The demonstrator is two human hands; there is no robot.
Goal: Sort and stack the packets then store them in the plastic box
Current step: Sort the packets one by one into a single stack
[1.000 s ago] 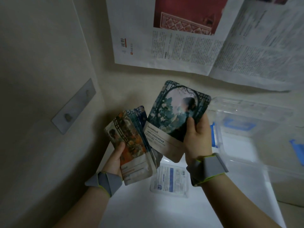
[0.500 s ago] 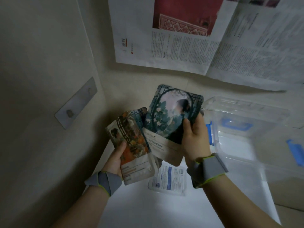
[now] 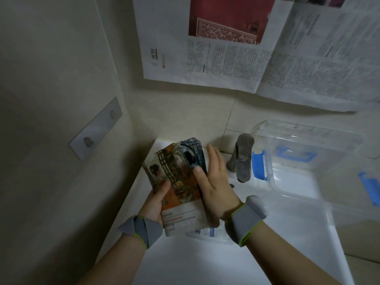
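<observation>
You hold the stack of packets (image 3: 181,188) between both hands, above the white counter (image 3: 185,262) and left of the clear plastic box (image 3: 308,161). Your left hand (image 3: 154,204) cradles the stack from below and from its left side, with the thumb curled over the front face of the orange-printed top packet, so the fingers grip it. Your right hand (image 3: 213,182) lies flat against the stack's right edge: the fingers are straight and together, pointing away from you, and the thumb presses on the dark packet that peeks out at the upper right. The stack sits squarely between the two palms, touching both.

The stack's long axis runs from near you, at its pale labelled end by your left wrist, up and away toward the wall, leaning slightly left. Its printed faces tilt up toward the camera. The packets behind the top one are fanned a little to the right at the far end.

One more white packet (image 3: 211,233) with blue print lies flat on the counter, just below the stack and under your right wrist. The box stands to your right, apart from both hands, with blue clips (image 3: 260,165) on its sides. A dark tap (image 3: 241,157) stands between your right hand and the box. Newspaper sheets (image 3: 246,48) cover the wall behind.
</observation>
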